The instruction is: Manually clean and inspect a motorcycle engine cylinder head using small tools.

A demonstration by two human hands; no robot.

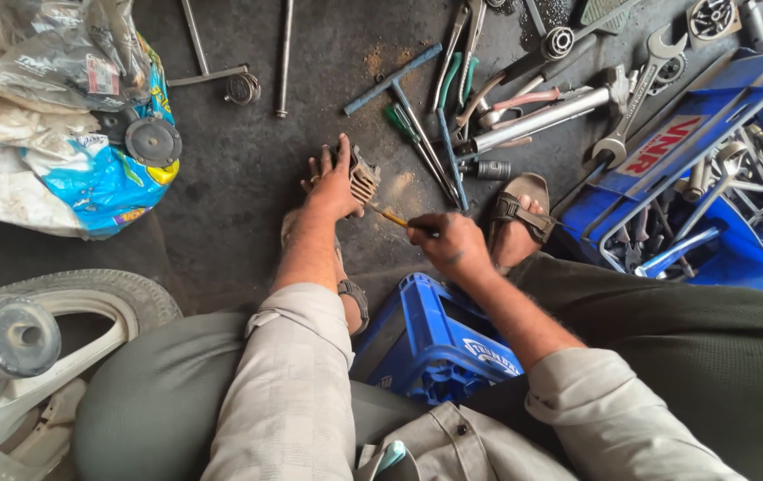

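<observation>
My left hand [335, 185] presses down on a small ribbed metal part [363, 177] that rests on the dark floor, fingers wrapped over its left side. My right hand [451, 242] grips a thin tool with a yellow shaft [388, 216]; its tip reaches the part's lower edge. Both forearms come out of rolled-up light sleeves. My sandalled right foot [518, 214] rests just right of the hands, and my left foot is mostly hidden under the left arm.
A blue plastic crate [435, 343] sits between my legs. Loose wrenches, pliers and screwdrivers [452, 107] lie on the floor ahead. An open blue toolbox [711, 178] stands at the right. Plastic bags [87, 125] and a tyre [96, 289] are on the left.
</observation>
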